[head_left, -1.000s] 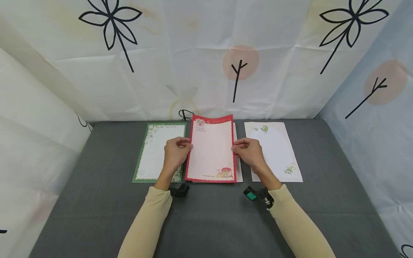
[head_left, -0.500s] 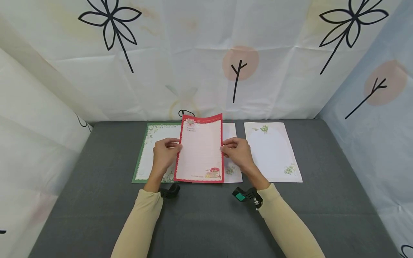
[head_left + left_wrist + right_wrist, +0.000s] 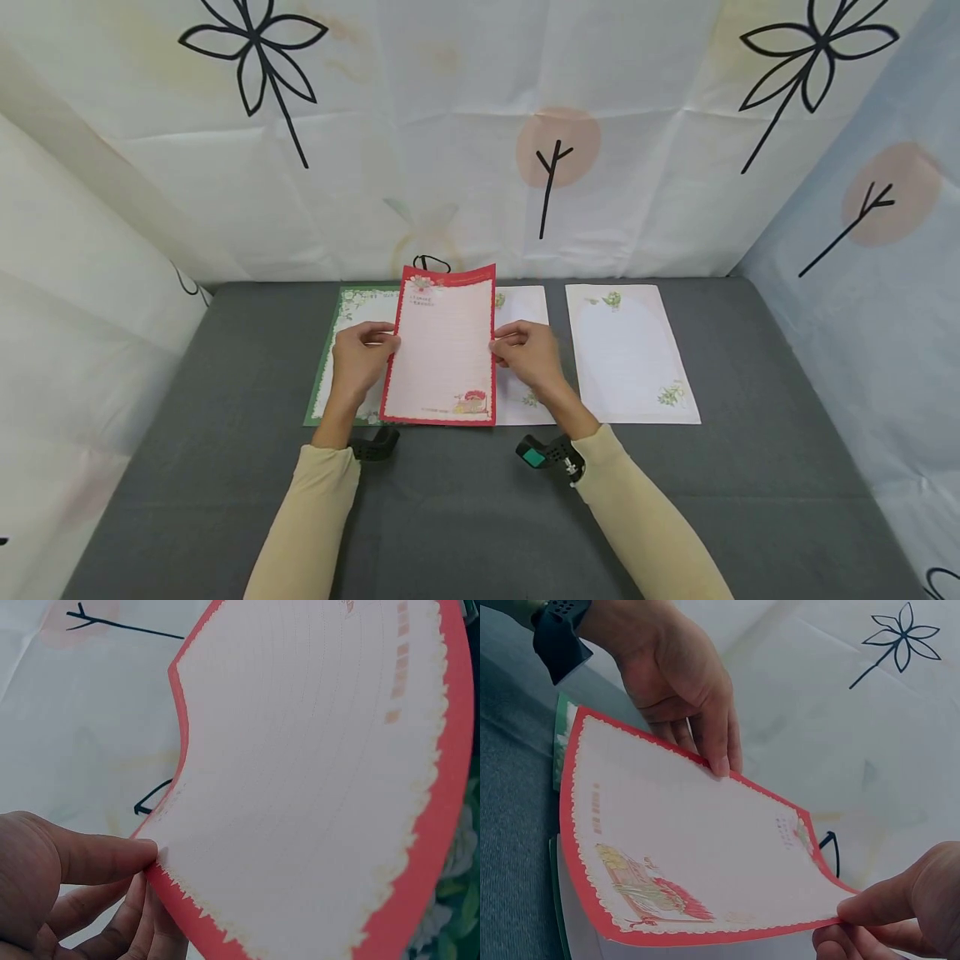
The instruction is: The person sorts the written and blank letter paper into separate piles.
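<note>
A red-bordered sheet of stationery paper (image 3: 442,350) is held up by its two side edges and bows between the hands. My left hand (image 3: 362,360) pinches its left edge, thumb on the printed face and fingers behind, as the left wrist view shows. On the opposite edge my right hand (image 3: 528,357) pinches it the same way. Behind the raised sheet lies a green-bordered sheet (image 3: 324,392), partly covered by it. A white sheet with green leaf prints (image 3: 525,304) shows to its right, also partly hidden.
Another white sheet with leaf prints (image 3: 626,354) lies flat on the right of the grey table (image 3: 465,517). Pale cloth walls (image 3: 450,150) with black plant drawings stand behind and at both sides. Each wrist carries a dark camera band (image 3: 375,445).
Both hands have moved left with the red-bordered sheet between them. It now covers more of the green-bordered sheet, and more of the middle white sheet shows.
</note>
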A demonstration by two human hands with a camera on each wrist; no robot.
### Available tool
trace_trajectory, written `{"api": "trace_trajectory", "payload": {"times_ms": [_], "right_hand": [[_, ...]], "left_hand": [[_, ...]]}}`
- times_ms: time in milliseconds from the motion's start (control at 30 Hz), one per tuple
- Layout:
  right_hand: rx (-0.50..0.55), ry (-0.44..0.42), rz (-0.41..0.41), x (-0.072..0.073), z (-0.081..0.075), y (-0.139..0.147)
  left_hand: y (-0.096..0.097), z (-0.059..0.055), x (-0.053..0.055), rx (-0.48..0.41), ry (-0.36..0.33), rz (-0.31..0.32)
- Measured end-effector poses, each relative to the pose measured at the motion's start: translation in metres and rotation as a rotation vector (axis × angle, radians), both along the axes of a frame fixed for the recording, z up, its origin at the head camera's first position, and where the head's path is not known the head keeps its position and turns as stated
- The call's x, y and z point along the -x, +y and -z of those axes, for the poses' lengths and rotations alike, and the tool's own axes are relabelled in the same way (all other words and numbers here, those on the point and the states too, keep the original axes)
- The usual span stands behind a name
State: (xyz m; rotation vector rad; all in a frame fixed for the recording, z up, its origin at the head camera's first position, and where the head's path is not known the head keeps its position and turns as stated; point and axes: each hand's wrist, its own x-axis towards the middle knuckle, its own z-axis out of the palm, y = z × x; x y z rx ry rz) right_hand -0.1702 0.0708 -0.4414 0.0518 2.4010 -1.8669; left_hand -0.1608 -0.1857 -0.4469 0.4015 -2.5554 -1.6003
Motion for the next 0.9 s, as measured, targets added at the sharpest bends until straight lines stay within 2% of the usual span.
{"api": "trace_trajectory", "payload": {"times_ms": [467, 900], "right_hand": [[0.054, -0.034, -0.024, 0.004, 0.003, -0.034], [0.014, -0.042, -0.061, 0.007, 0.008, -0.061]], "left_hand": [[-0.027, 0.002, -0.004, 0.029, -0.032, -0.055], [-0.046, -0.001, -0.007, 0.048, -0.067, -0.125]]}}
